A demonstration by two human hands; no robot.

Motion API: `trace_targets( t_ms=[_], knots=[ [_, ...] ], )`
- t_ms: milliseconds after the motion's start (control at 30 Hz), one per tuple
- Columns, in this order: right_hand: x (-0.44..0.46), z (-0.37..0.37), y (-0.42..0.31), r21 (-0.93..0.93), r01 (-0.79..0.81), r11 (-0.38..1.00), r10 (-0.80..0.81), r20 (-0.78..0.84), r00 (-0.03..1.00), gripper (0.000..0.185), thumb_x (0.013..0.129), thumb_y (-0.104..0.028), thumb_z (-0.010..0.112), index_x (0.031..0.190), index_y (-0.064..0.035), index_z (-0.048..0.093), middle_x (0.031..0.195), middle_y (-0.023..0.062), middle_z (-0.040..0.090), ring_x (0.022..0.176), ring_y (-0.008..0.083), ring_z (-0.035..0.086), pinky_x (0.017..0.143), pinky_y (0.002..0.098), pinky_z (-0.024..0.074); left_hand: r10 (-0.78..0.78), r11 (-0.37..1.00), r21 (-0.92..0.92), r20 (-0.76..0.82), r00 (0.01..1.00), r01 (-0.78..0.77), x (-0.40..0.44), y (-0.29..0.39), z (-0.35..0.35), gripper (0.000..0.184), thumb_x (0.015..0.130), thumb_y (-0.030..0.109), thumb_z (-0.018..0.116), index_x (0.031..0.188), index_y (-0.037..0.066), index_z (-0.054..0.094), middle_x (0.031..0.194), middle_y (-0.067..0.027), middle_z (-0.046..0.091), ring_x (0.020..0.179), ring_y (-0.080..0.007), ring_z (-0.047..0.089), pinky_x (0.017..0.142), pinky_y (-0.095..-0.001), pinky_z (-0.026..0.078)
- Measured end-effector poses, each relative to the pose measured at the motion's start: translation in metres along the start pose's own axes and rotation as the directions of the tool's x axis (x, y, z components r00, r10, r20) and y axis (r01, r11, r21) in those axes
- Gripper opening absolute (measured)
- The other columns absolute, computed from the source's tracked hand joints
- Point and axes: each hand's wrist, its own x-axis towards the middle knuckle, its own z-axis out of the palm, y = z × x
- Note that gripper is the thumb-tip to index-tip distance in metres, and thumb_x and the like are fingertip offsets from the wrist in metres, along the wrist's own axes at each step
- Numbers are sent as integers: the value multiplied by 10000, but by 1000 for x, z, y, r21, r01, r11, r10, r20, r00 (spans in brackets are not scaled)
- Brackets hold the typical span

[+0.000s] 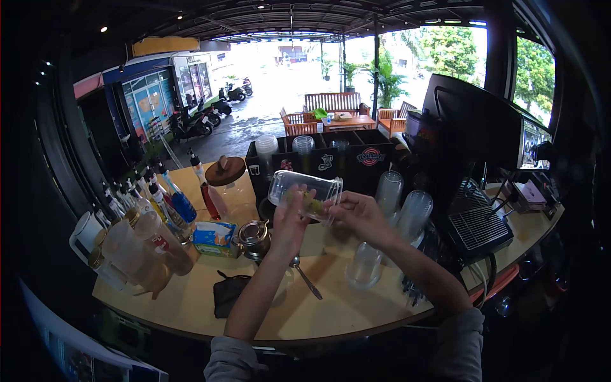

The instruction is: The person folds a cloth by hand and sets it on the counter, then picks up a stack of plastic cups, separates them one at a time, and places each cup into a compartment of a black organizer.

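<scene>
A clear plastic cup (294,182) lies tilted on its side in the air above the counter, base to the left and rim to the right. Several rim lines show at its right end, so it may be a nested stack. My left hand (290,215) is closed round its underside. With its fingers, my right hand (358,215) pinches the rim end. A greenish-brown patch shows through the plastic; I cannot tell whether it is a print. Below my hands, a long-handled spoon (308,280) and a metal strainer pot (254,237) rest on the counter.
Syrup pump bottles (181,202) and plastic pitchers (127,245) crowd the left. A tissue pack (215,238) and black pouch (229,293) lie nearer. Clear cup stacks (415,213) stand at right, before a drip grate (478,216). A black cup organizer (324,162) lines the back.
</scene>
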Motion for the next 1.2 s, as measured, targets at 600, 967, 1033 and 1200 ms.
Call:
trace_targets(
  t_ms=[600,967,1033,1200],
  knots=[
    [107,-53,-71,-905,313,289,-504,134,854,725,663,-356,777,1246,-47,477,1143,192,541,1065,330,556,903,419,449,365,376,735,441,820,-564,109,27,45,865,623,236,841,1285,-18,347,1196,-191,531,1160,-286,525,1013,-394,408],
    [214,-149,-19,-955,181,235,-445,60,894,678,670,-319,765,1252,-114,484,1098,229,530,1064,383,534,911,447,451,71,-190,845,520,851,-500,156,-24,6,624,835,258,596,1330,-52,374,1366,-232,418,1303,-342,379,1084,-492,268],
    [222,-151,-15,-966,142,214,-380,51,924,672,660,-327,768,1235,-110,496,1112,232,538,1071,386,532,913,450,451,21,-322,816,513,858,-480,156,-29,5,637,835,255,592,1346,-48,363,1380,-204,417,1312,-310,377,1091,-508,258],
    [236,-163,6,-963,118,243,-188,72,980,668,594,-378,805,1142,-76,573,1109,200,602,1076,348,555,937,431,430,23,-340,802,529,849,-490,158,-30,2,660,818,253,616,1357,-30,361,1368,-201,431,1301,-330,384,1081,-523,271]
  ],
)
